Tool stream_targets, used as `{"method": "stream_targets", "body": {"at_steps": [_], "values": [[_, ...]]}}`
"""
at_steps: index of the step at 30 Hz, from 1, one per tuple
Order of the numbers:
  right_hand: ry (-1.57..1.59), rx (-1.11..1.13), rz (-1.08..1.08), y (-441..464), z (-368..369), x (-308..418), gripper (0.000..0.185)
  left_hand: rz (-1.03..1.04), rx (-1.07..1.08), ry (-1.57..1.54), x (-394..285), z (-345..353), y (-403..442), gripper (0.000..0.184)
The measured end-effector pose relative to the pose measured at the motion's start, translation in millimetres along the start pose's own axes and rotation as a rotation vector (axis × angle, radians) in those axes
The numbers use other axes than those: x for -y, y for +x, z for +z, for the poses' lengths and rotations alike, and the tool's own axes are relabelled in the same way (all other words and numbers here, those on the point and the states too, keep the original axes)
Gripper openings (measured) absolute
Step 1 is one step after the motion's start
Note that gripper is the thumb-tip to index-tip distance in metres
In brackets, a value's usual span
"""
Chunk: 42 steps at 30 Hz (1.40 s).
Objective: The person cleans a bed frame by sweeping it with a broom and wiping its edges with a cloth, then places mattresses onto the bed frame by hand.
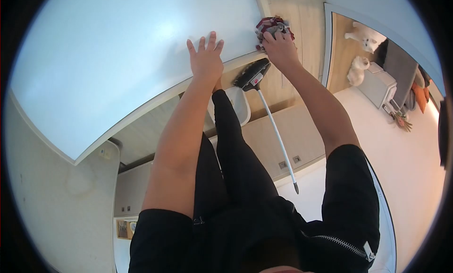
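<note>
My left hand (206,60) lies with spread fingers on a large, glossy white panel (118,60), close to its pale edge. Bunched in my right hand (281,50) is a dark red and grey patterned cloth (271,25), at the panel's right corner beside the wood-coloured surface. Part of the cloth is hidden under my fingers. Just below, between my forearms, a broom (257,79) with black bristles and a long white handle stands tilted, touched by neither hand.
A white basin-like container (238,103) is partly behind my leg. To the right, beyond a framed opening, are two white cats (359,71), a white box-like unit (377,86) and a grey cushioned piece (400,65). A wall with sockets (296,159) runs below the broom.
</note>
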State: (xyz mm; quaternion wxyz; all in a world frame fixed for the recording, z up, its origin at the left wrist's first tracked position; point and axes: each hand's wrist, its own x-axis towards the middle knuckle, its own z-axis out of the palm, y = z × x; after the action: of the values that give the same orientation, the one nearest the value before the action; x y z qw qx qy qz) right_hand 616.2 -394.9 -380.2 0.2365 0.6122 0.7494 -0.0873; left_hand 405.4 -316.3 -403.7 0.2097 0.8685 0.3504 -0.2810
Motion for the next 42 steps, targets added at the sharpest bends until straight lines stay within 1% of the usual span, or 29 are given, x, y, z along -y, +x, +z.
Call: {"method": "stream_targets", "body": {"at_steps": [1,3,7,9,10,12,13,15,16,17,18,19,20,22,24,26,27,29,30,34,36,37,39,40,41,42], "values": [[0.006,-0.006,0.001,3.2,3.3,2.0,0.011,-0.003,0.001,0.007,1.5,0.2,0.7,0.061],[-0.037,0.111,0.026,4.0,11.1,6.0,0.012,0.001,-0.059,0.021,0.0,2.8,-2.6,0.059],[0.015,0.102,-0.002,9.1,13.8,12.8,0.014,0.012,-0.044,0.049,0.9,-1.2,-2.4,0.058],[-0.168,0.365,-0.07,19.5,3.1,17.9,0.014,0.015,-0.007,0.009,3.0,-5.4,-3.0,0.058],[-0.171,0.36,-0.072,26.5,-3.6,19.8,0.014,0.01,-0.011,0.01,4.8,-6.9,-2.1,0.058],[-0.237,0.643,-0.092,35.6,-9.7,25.1,0.017,0.02,0.02,-0.045,6.7,-6.7,-0.9,0.05],[-0.236,0.641,-0.092,32.9,-9.6,26.2,0.017,0.019,0.019,-0.043,6.0,-4.7,-1.3,0.05],[-0.192,0.512,0.043,13.1,-2.6,17.6,0.026,0.003,-0.037,-0.028,2.9,0.6,-1.8,0.05],[-0.056,0.325,0.105,-21.3,39.9,-0.3,0.027,0.002,-0.038,-0.032,4.0,2.1,-1.1,0.05],[0.077,0.144,0.16,-53.9,76.4,-17.1,0.027,0.006,-0.045,-0.018,3.2,3.6,-2.1,0.054],[-0.027,0.533,0.152,-69.3,54.9,-22.3,0.026,0.009,-0.054,-0.003,2.1,4.5,-2.7,0.058],[-0.136,0.911,0.149,-82.3,24.0,-27.8,0.024,0.007,-0.063,-0.006,2.7,2.0,-0.2,0.058],[-0.141,0.908,0.15,-82.1,2.7,-27.7,0.024,0.001,-0.037,-0.012,2.5,0.3,1.1,0.058],[0.088,0.619,0.33,-73.0,-28.7,-11.6,0.022,-0.005,0.005,-0.023,-0.4,3.2,-2.7,0.058],[0.274,0.041,0.225,-50.5,-35.3,-0.1,0.023,0.005,-0.032,0.005,1.4,3.8,-0.9,0.057],[0.18,-0.055,0.14,-15.2,-38.0,8.6,0.023,0.008,-0.017,0.012,0.3,1.9,0.2,0.057],[0.186,-0.058,0.144,-7.7,-27.1,9.1,0.023,0.005,-0.001,0.011,0.0,0.3,-0.6,0.057],[-0.032,0.206,0.102,5.7,1.0,14.2,0.02,0.009,-0.007,0.017,-1.0,-0.3,-0.8,0.058],[0.017,0.273,0.119,10.6,4.9,15.1,0.019,0.01,-0.011,0.015,0.1,-0.9,-1.6,0.058],[-0.008,0.274,0.052,5.7,11.3,21.2,0.019,0.034,-0.033,0.08,-0.6,4.8,-7.1,0.051],[-0.158,0.373,-0.009,15.6,6.3,18.9,0.018,0.025,0.0,0.045,1.9,-1.0,-3.2,0.052],[-0.16,0.369,-0.009,17.1,3.1,18.1,0.018,0.023,-0.003,0.046,1.7,-3.3,-2.8,0.052],[-0.034,0.507,0.11,16.2,-2.8,17.7,0.018,0.012,0.05,0.008,0.2,-5.7,-1.9,0.052],[-0.036,0.499,0.205,4.2,2.4,16.8,0.019,0.011,0.052,0.004,1.6,-2.6,-1.6,0.052],[-0.039,0.495,0.3,-13.8,5.7,12.0,0.019,0.02,0.018,0.037,2.3,0.4,-1.9,0.056],[-0.046,0.749,0.209,-30.7,3.8,0.1,0.021,0.036,-0.016,0.069,1.3,3.8,-2.9,0.06]]}}
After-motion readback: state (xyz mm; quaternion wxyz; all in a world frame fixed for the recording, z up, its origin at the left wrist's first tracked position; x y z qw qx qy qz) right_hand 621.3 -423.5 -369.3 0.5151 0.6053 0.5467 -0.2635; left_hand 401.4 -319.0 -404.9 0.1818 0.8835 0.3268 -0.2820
